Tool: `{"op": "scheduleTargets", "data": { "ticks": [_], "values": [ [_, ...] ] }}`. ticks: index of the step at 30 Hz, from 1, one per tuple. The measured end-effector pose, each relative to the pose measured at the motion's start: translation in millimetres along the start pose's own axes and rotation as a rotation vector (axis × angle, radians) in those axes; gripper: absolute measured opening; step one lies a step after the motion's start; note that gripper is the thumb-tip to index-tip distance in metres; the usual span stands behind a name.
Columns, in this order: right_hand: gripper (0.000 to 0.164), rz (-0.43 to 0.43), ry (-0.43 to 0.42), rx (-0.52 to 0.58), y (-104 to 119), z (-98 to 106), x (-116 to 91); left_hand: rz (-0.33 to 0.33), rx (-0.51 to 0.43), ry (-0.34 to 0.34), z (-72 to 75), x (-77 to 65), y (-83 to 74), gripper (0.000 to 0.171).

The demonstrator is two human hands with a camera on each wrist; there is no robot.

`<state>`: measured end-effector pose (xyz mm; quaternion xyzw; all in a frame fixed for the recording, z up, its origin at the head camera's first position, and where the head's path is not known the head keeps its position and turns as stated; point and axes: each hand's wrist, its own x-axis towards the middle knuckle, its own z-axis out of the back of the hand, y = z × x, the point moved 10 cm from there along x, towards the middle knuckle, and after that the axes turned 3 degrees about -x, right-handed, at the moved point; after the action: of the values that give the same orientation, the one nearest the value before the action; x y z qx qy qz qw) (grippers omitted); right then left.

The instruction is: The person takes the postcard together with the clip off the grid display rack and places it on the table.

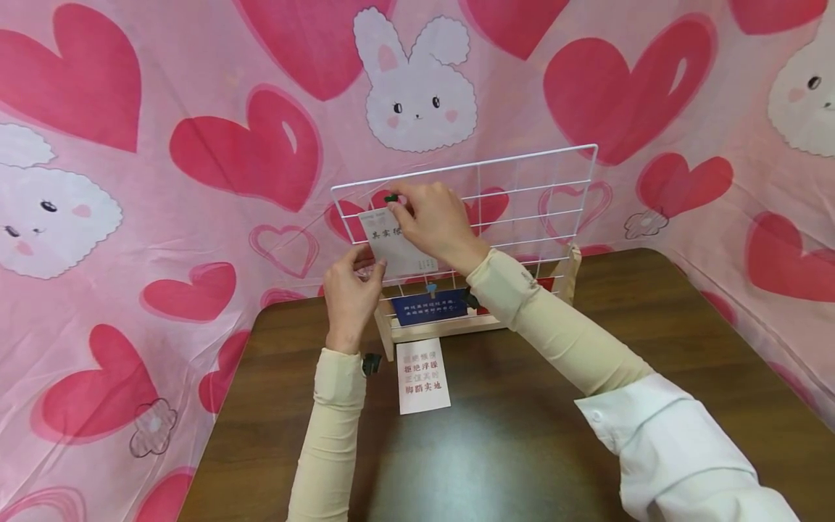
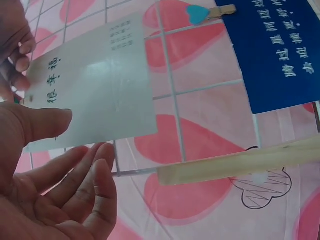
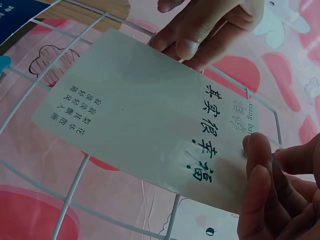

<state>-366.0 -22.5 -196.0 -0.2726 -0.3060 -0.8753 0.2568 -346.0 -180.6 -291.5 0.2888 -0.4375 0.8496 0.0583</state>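
The left hand (image 1: pixel 352 290) pinches the side edge of a white card (image 1: pixel 401 254), thumb in front and fingers behind. The right hand (image 1: pixel 440 221) pinches a green clip (image 1: pixel 391 198) at the card's top edge. The card is before the left part of the wire rack (image 1: pixel 535 156). Lower on the rack, a blue clip (image 1: pixel 431 288) holds a blue card (image 1: pixel 420 312). A printed card (image 1: pixel 424 402) lies on the table (image 1: pixel 496 449), just before the rack.

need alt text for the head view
The right hand pinches a small green clip at the top of a pale card against a white wire grid; the left hand touches the card's edge. A blue card hangs below; a white card lies on the table.
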Motion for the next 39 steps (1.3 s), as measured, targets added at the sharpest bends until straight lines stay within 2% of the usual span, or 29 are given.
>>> {"op": "scheduleTargets", "data": {
  "ticks": [7,24,39],
  "values": [
    [0.025,-0.015,-0.003,0.017,-3,0,2,0.009,-0.022,0.018,-1.5,3.8,-1.1,0.028],
    [0.023,-0.032,0.009,0.008,-4,-1,4,0.069,-0.111,-0.042,0.4,8.4,9.6,0.017],
    [0.021,-0.001,-0.045,0.012,0,1,5,0.071,-0.104,-0.044,0.5,10.9,12.4,0.016]
  ]
}}
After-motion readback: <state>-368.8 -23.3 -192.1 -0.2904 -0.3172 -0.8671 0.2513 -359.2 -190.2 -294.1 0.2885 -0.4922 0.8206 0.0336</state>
